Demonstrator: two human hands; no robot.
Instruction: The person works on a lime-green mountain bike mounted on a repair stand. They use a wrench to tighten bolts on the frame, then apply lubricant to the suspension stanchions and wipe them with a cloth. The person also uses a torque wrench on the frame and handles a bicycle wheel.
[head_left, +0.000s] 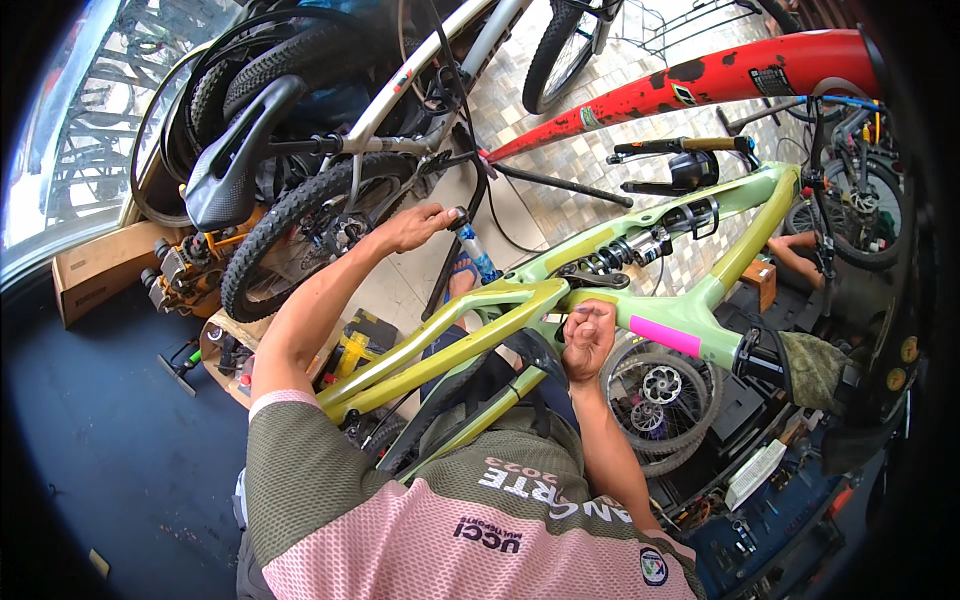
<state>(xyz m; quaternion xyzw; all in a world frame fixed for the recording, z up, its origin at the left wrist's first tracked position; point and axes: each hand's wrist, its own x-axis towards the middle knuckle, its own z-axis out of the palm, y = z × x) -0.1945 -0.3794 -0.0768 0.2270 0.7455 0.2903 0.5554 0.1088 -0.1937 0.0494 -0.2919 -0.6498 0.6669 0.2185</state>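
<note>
A green-yellow bicycle frame (545, 292) with a rear shock (635, 248) lies across in front of my body. My left hand (418, 228) reaches over its far side, its fingers closed at the dark end of a slim blue-and-white cylinder (474, 250). That cylinder slants down toward the frame's middle; its exact kind is unclear. My right hand (588, 340) is curled closed against the near side of the frame, by the crank area and left of a pink patch (665, 336). Whatever its fingers hold, if anything, is hidden. A black crank arm (592, 281) lies just above it.
At the far left stands a bicycle with a black saddle (245, 150) and knobby tire (290, 235). A chipped red frame tube (690, 80) crosses the far side. Wheels with disc rotors (660, 385) lie right of my right arm, near a tool tray (735, 545). Another person's arm (797, 258) shows at right.
</note>
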